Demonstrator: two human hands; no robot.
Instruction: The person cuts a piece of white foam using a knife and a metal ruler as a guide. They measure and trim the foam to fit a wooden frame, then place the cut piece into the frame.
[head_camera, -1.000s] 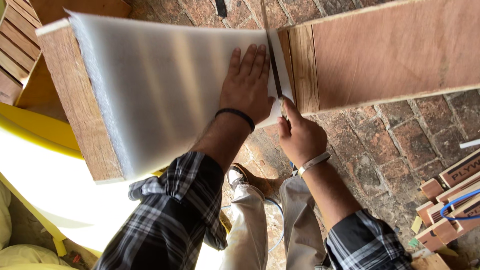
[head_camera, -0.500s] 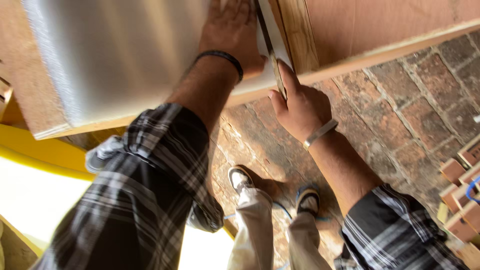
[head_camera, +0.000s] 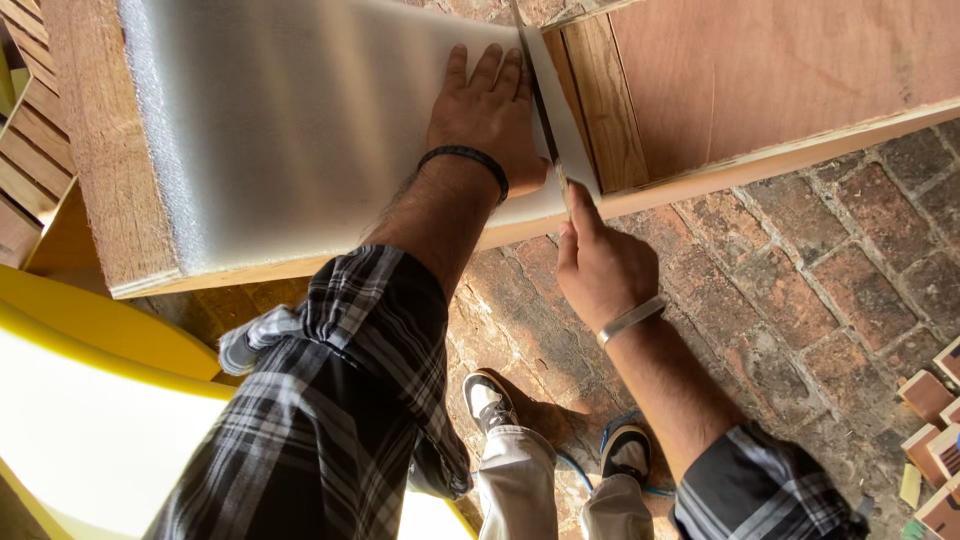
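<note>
Left hand (head_camera: 487, 120) lies flat, fingers together, pinning foam (head_camera: 310, 130) on the board (head_camera: 790, 90); right hand (head_camera: 598, 268) pinches a blade (head_camera: 548, 140) at the foam's edge; a slip could nick the left fingers (head_camera: 515, 75) or tear the foam.

Woodworking workshop: plywood panel (head_camera: 780, 80), brick floor (head_camera: 830, 290), small wooden blocks (head_camera: 935, 400) stacked aside.
</note>
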